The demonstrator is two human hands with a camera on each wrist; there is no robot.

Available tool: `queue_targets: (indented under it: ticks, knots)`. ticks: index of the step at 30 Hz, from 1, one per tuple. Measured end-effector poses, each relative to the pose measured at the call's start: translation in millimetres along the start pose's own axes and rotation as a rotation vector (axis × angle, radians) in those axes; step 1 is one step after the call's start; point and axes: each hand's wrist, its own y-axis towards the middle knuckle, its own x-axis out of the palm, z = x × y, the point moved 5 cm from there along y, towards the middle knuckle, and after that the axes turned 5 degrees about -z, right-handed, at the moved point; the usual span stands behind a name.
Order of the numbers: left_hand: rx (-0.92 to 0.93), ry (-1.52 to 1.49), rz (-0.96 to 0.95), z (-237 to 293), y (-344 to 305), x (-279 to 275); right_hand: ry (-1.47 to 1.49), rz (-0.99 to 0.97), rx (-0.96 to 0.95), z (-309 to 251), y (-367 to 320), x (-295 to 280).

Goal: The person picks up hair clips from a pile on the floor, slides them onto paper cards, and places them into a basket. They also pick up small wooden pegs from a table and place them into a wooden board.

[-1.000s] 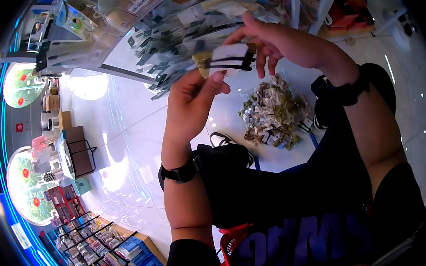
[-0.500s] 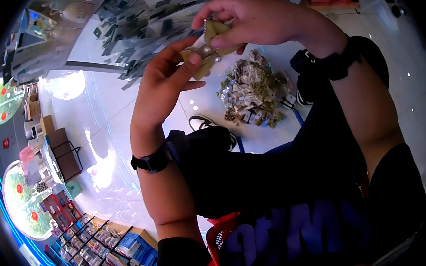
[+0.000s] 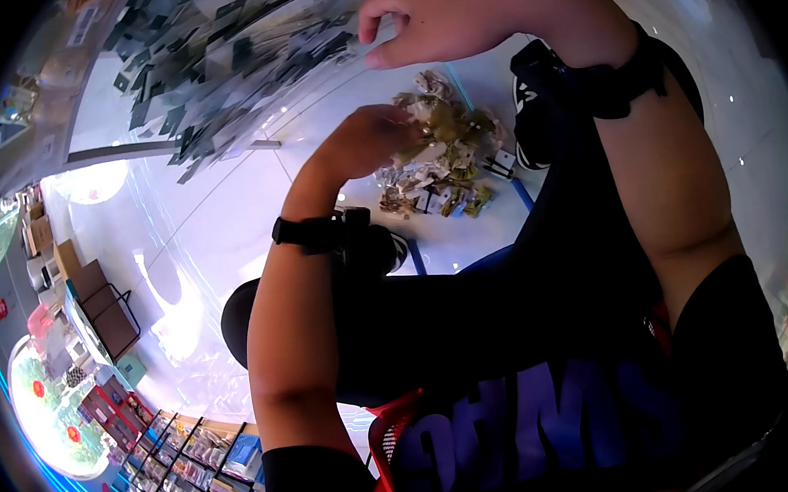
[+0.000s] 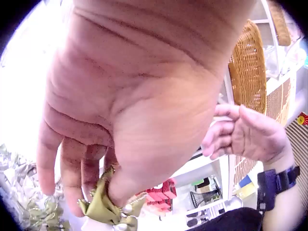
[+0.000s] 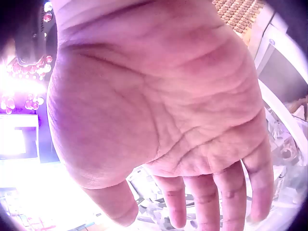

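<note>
My left hand point(image 3: 361, 144) is low over a heap of small carded bows point(image 3: 431, 194) on the floor. Between its thumb and fingers it pinches an olive-green hair bow point(image 4: 103, 204) with pearls and a gold-trimmed edge, seen in the left wrist view. The loose heap point(image 4: 38, 211) shows at that view's lower left. My right hand point(image 3: 452, 17) is higher up, beside the hanging packets point(image 3: 221, 67). Its palm fills the right wrist view, the fingers point(image 5: 231, 192) extended and holding nothing.
A metal bar point(image 3: 127, 151) runs below the hanging packets. My shoe point(image 3: 531, 120) stands right of the heap. Shelves of packaged goods point(image 3: 191, 466) stand at the lower left. A wicker basket point(image 4: 248, 67) shows in the left wrist view.
Both hands handled the bow's card, its black clip side showing first, then its pearled front. Now my right hand is off it, and my left hand has carried it down to the heap.
</note>
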Motion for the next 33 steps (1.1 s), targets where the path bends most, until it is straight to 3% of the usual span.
queue_targets:
  ticks: [5, 7, 8, 11, 13, 14, 16, 18, 20, 22, 23, 24, 25, 27, 28, 29, 31, 33]
  knots:
    - [0.014, 0.037, -0.174, -6.7, 26.2, 44.3, -0.023, 0.008, 0.055, -1.2, -3.6, -1.6]
    - [0.029, 0.421, 0.079, -12.3, 27.7, 45.1, -0.038, 0.004, 0.098, -2.3, -13.7, -11.1]
    - [-0.012, 0.278, 0.053, -10.8, 30.2, 42.8, 0.005, -0.057, 0.095, -1.2, -19.4, -14.2]
    - [-0.047, 0.304, -0.029, 13.1, 25.2, 21.7, 0.044, -0.16, 0.133, -1.7, -25.8, -23.5]
    - [0.197, 0.217, -0.014, 41.0, 5.6, 5.2, 0.031, -0.244, 0.205, -5.5, -23.5, -29.5]
    - [0.169, 0.169, -0.018, 65.6, -15.2, -0.4, 0.024, -0.285, 0.24, -6.8, -23.6, -31.1]
    - [0.315, 0.117, -0.114, 115.3, -57.5, -6.1, 0.022, -0.321, 0.277, -3.5, -31.6, -29.5]
    - [0.474, 0.032, -0.164, 151.0, -103.0, -8.3, 0.043, -0.078, 0.132, -1.9, -42.8, -33.3]
    - [0.738, -0.154, -0.287, 175.7, -138.9, -1.3, 0.025, -0.047, 0.11, 1.2, -37.7, -29.6]
    - [1.029, -0.143, -0.858, 203.9, -156.7, 7.2, 0.01, -0.016, 0.09, 2.7, -35.8, -28.3]
    - [1.068, -0.232, -0.755, 204.5, -177.7, 8.4, -0.028, 0.016, 0.064, 1.8, -36.4, -28.8]
    - [1.115, -0.282, -0.817, 211.3, -187.8, 14.6, -0.064, 0.047, 0.038, 0.8, -36.7, -29.2]
    - [1.088, -0.375, -0.882, 212.9, -191.3, 20.1, -0.102, 0.077, 0.014, 0.0, -36.8, -29.5]
    - [0.932, -0.342, -0.812, 235.1, -208.8, 25.0, -0.172, 0.129, -0.035, -14.3, -37.4, -30.7]
    - [1.231, -0.337, -0.91, 226.2, -200.2, 26.1, -0.214, 0.135, 0.192, -17.2, -34.1, -31.1]
    - [1.223, -0.341, -0.919, 226.9, -205.5, 28.9, -0.204, 0.135, 0.197, -12.5, -43.0, -36.7]
    - [0.927, -0.424, -0.714, 226.1, -209.3, 32.0, -0.109, 0.155, 0.113, -2.3, -61.6, -46.1]
    - [0.914, -0.445, -0.674, 231.0, -202.7, 40.7, -0.17, 0.137, 0.111, 16.4, -58.0, -45.4]
